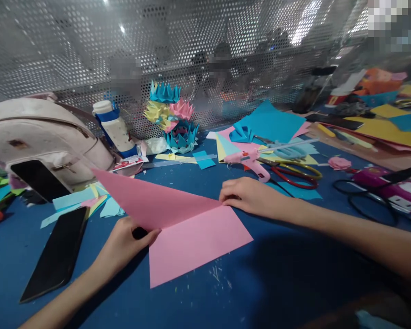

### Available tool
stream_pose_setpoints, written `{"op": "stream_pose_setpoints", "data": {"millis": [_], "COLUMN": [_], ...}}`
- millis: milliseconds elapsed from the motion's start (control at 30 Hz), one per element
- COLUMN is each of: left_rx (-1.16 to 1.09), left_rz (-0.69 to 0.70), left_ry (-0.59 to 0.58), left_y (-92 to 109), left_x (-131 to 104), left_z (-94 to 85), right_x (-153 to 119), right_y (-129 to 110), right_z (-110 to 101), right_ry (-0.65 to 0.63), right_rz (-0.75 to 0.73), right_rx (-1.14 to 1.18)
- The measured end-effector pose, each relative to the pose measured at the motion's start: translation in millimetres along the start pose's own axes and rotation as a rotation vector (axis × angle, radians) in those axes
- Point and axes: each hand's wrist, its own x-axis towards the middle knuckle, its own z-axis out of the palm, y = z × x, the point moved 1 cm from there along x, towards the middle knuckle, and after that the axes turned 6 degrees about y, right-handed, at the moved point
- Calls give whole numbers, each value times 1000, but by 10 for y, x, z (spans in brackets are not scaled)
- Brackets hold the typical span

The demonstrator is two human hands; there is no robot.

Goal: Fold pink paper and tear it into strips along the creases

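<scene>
Two bare hands are working at one pink paper sheet (198,242), the centre of my clock dial, smooth and creased along its length: one half is lying flat, the other is rising in a stiff, slanting flap. At nine o'clock the left hand (126,237) is pinching the crease's end, thumb in front and fingers behind the flap; at two the right hand (243,196) is gripping the crease's other end between curled fingers and thumb. Under them the matt blue tabletop (198,306) is showing pale specks. One glossy black phone (56,256) is lying at nine o'clock; a second dark phone (39,178) is leaning against a soft whitish backpack (55,132) at ten. One pink plastic glue gun (248,162) is resting at one, just beside looped red and yellow scissor handles (296,176) at two. Toward three, one glossy purple power strip (393,189) is sitting near a coil of black cable (356,196). One white-and-blue bottle (114,128) is standing at eleven. At twelve, four spiky folded-paper flowers (181,137) are clustering: two blue, one yellow, one pink. Beyond, perforated metal sheeting (178,27) is glinting.
</scene>
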Motion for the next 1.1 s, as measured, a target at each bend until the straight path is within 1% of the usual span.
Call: {"op": "stream_pose_setpoints", "data": {"millis": [133,233,333,433,533,667,767,967,1033,1100], "left_rx": [8,0,-10,6,7,-1,26,70,103,115], "left_rz": [-7,-9,-15,-9,-3,-13,-5,80,181,327], "left_ry": [0,5,37,53,44,24,17,29,-21,-74], "left_y": [-27,-34,-39,-56,-76,-89,-87,-102,-110,-105], "left_x": [-12,-13,-8,0,10,22,15,-14,-8,1], "left_z": [12,19,19,17,12,3,-2,-31,-49,-67], "right_x": [-24,-10,3,4,-3,-16,-27,-54,-65,-72], "right_y": [2,-19,-20,5,28,29,13,-10,-12,-15], "right_z": [-9,-21,-10,21,48,65,61,47,52,64], "right_ry": [-5,18,30,25,11,-6,-8,18,23,29], "right_rz": [6,56,90,79,80,89,56,-90,-165,-233], "right_rx": [-7,16,36,40,25,-34,-80,-206,-270,-337]}}
